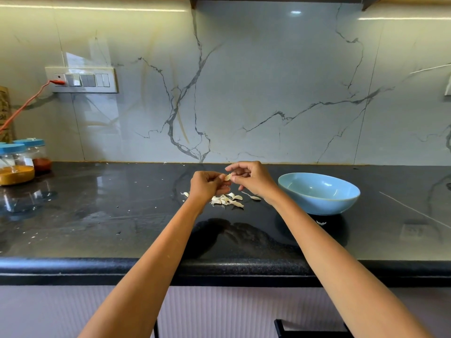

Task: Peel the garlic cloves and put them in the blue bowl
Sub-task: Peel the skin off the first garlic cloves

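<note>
Above the black counter, my left hand (207, 185) and my right hand (249, 178) meet over one pale garlic clove (228, 177). The left hand's curled fingers hold the clove, and the right hand's fingertips pinch at its top. Directly below the hands lies a small heap of white garlic cloves and skins (227, 200). A lone sliver of skin (253, 197) rests to its right. The blue bowl (317, 201) stands on the counter right of my right wrist; what I can see of its inside looks empty.
Two clear spice jars with blue lids (17, 164) stand at the far left by the marble wall. A red cord (29, 103) runs to the switch panel (81, 80). Small white scraps dot the counter (122, 215). The counter's front edge (97, 267) runs below my forearms.
</note>
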